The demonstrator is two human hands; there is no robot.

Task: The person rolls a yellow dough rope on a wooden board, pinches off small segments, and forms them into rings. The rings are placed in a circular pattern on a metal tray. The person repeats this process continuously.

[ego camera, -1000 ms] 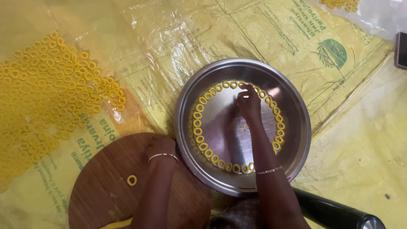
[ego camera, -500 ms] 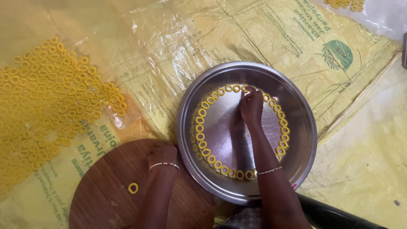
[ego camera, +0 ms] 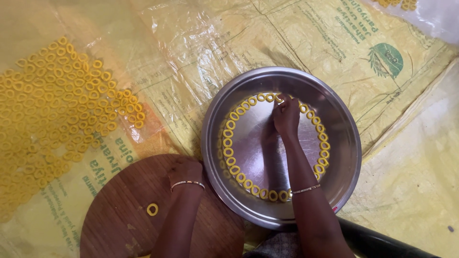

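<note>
Ring gap: yellow dough rings (ego camera: pixel 228 143) line the flat floor of the steel plate (ego camera: pixel 334 181); loop is open at the far side, under the right hand (ego camera: pixel 286 116).
Right hand: fingertips pinched together at that gap, on a ring; nearer hand.
Left hand: (ego camera: pixel 185 171) flat on the round wooden board (ego camera: pixel 114 215), holding nothing.
Spare: lone ring (ego camera: pixel 152 209) just beside left wrist.
Room: plate centre bare.

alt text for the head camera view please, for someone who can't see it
A person's right hand places a yellow dough ring at the top of a circle of rings lining a round steel plate. The left hand rests on a round wooden board bearing a single ring. Many more rings are spread on yellow plastic sheeting.
</note>
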